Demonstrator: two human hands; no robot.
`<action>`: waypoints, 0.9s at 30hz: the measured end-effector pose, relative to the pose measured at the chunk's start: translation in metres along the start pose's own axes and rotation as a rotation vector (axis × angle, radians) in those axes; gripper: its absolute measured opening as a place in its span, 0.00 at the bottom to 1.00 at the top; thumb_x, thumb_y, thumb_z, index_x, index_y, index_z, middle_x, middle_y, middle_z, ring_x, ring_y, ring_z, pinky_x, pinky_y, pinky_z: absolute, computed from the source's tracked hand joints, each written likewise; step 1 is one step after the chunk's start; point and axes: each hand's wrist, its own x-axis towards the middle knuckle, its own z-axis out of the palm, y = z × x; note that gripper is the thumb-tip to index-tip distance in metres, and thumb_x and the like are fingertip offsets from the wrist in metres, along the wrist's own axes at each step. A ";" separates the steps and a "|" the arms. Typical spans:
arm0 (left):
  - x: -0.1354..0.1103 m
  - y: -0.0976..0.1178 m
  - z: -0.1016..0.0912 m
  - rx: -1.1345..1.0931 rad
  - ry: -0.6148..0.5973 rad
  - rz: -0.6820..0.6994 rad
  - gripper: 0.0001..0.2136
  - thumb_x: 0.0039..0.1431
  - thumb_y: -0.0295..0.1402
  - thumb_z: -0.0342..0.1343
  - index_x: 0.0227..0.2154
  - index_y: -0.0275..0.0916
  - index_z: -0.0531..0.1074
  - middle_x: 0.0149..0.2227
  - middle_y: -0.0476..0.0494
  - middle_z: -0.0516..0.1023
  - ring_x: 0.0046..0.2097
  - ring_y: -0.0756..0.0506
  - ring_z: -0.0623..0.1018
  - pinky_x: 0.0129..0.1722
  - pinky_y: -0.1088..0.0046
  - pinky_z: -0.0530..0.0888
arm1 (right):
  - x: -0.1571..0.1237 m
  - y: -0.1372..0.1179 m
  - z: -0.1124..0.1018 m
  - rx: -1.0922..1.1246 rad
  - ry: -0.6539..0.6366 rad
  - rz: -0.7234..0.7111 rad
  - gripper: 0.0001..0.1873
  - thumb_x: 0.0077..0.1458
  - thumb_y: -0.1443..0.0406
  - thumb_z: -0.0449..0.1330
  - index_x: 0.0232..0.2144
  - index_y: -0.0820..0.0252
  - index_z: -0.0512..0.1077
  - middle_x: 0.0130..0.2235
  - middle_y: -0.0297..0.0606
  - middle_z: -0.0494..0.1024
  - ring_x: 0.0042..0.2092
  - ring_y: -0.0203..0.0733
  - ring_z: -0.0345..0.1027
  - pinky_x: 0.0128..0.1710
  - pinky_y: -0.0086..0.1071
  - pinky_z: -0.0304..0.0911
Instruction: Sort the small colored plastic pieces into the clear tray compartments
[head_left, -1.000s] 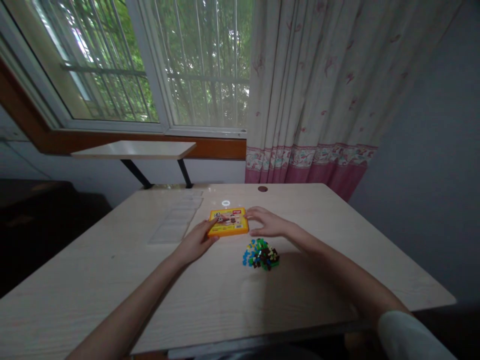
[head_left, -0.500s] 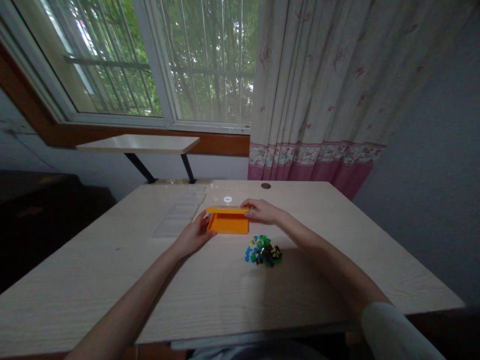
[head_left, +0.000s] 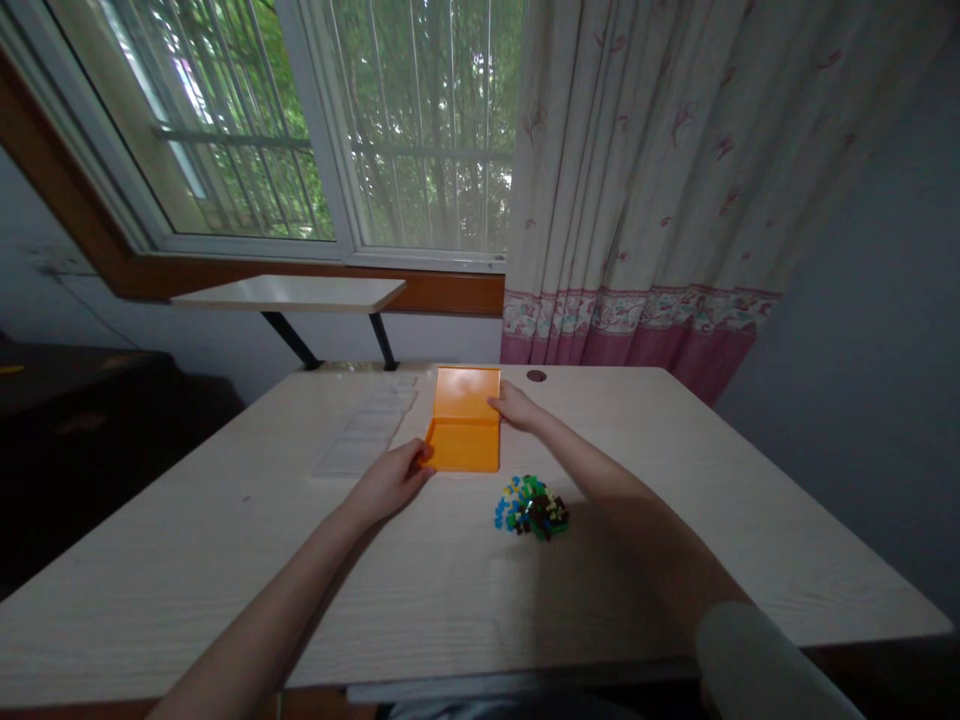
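Observation:
An orange hinged box point(head_left: 463, 446) lies open on the light wooden table point(head_left: 225, 540), its lid point(head_left: 466, 393) swung back away from me. My left hand point(head_left: 390, 482) grips the near left corner of the box's base. My right hand point(head_left: 516, 408) holds the right edge of the raised lid with its fingers closed on it. A small pile of tiny coloured building bricks point(head_left: 531, 508), blue, green, yellow and dark, sits just in front of the box, to its right, touched by neither hand.
A clear plastic sheet point(head_left: 366, 430) lies flat to the left of the box. A round cable hole point(head_left: 536, 376) is at the table's far edge. Behind stand a small shelf point(head_left: 289, 292), a window and a floral curtain point(head_left: 637, 180).
The box was closed with its printed lid showing. My right hand has lifted the lid up and back until the box lies fully open, while my left hand held the base.

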 end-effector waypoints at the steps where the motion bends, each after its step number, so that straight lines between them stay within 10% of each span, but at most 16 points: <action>1: 0.000 0.000 -0.001 0.005 0.002 0.000 0.06 0.53 0.35 0.47 0.32 0.39 0.62 0.29 0.47 0.70 0.30 0.47 0.70 0.30 0.73 0.63 | 0.001 0.000 0.001 -0.048 0.010 -0.008 0.16 0.53 0.59 0.55 0.41 0.63 0.66 0.34 0.40 0.75 0.31 0.38 0.69 0.31 0.29 0.62; 27: -0.005 0.003 -0.006 0.127 0.006 -0.036 0.11 0.53 0.36 0.46 0.37 0.38 0.66 0.36 0.40 0.74 0.37 0.42 0.73 0.35 0.70 0.67 | 0.001 0.002 0.015 -0.521 0.075 0.049 0.19 0.50 0.56 0.56 0.34 0.66 0.75 0.37 0.48 0.77 0.42 0.44 0.70 0.38 0.27 0.59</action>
